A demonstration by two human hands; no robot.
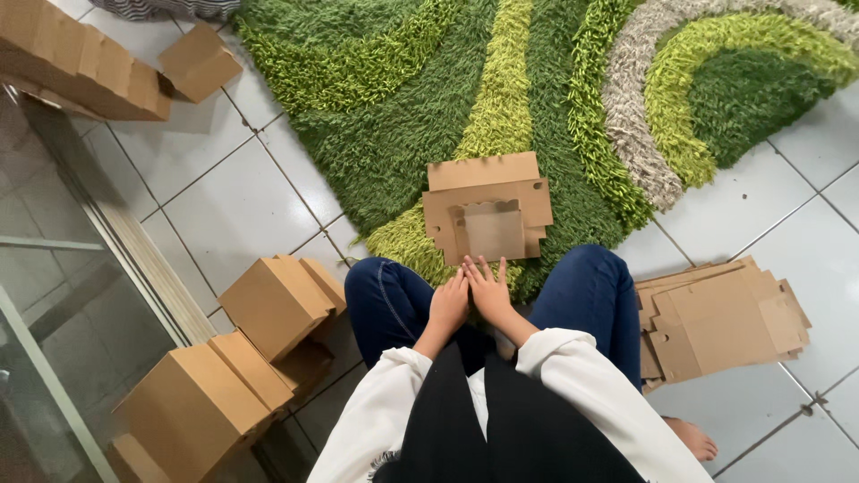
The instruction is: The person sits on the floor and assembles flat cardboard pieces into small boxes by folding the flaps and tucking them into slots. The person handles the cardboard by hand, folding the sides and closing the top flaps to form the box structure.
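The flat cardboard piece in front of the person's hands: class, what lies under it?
The flat cardboard piece lies on the green shaggy rug, which shows all around it. The rug directly beneath is covered, so anything else under there cannot be seen.
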